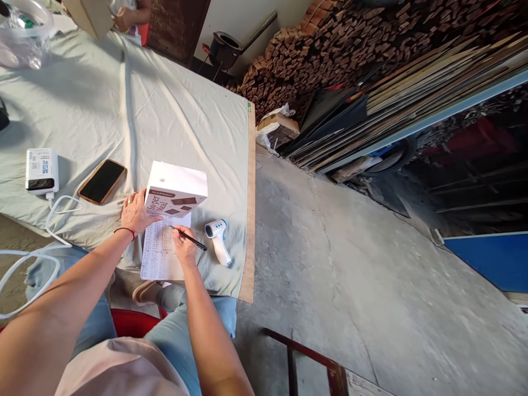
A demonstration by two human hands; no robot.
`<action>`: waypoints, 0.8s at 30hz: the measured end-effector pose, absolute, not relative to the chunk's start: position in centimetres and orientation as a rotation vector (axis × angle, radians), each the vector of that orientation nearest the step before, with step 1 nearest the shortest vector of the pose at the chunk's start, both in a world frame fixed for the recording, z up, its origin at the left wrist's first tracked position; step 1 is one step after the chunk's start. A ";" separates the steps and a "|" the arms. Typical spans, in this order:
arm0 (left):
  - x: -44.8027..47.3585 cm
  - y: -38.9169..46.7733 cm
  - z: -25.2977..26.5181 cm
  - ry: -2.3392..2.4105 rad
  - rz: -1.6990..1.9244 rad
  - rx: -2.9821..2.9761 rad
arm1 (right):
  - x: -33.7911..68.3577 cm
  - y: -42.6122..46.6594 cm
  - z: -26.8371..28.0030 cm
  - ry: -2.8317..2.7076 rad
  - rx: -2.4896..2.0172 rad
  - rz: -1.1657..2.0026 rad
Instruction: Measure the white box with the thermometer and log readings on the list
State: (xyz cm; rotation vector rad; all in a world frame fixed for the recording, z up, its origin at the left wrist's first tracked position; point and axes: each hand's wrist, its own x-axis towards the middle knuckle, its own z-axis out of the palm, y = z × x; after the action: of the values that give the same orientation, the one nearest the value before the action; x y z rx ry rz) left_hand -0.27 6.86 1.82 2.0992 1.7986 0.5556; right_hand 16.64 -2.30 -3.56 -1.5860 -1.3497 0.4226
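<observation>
A black pen point(190, 238) is pinched in my right hand point(184, 248), its tip close to a sheet of paper point(159, 257) covered in rows of handwriting. Behind the paper stands a white and brown box point(177, 187) printed "Super Meal". My left hand point(135, 212) rests against the box's left side, thumb stretched toward the paper's top and fingers partly hidden by the box. To the right of the pen lies a white and blue infrared thermometer point(218, 242). A smartphone point(102, 181) lies face up beyond my left hand.
A white power bank point(42, 171) with a white cable point(51, 220) sits on the cloth-covered table point(185, 126). At the far left is a clear plastic tub point(25, 38). Another person's hand point(124, 19) is near a cardboard box point(88, 16). Stacked firewood point(297, 55) lines the wall.
</observation>
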 end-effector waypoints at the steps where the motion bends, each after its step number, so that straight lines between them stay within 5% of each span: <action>1: -0.3 6.9 1.8 1.801 0.556 2.098 | 16.6 -2.3 -3.6 -1.351 -1.584 0.421; 24: -0.4 6.7 1.9 1.789 0.589 2.117 | 16.6 -2.3 -4.0 -1.385 -1.583 0.383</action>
State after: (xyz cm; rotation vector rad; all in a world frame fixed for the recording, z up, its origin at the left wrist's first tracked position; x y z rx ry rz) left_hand -0.41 6.65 1.90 2.1166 1.7894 0.5892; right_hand 16.64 -2.34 -3.97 -1.5825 -1.3851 0.3832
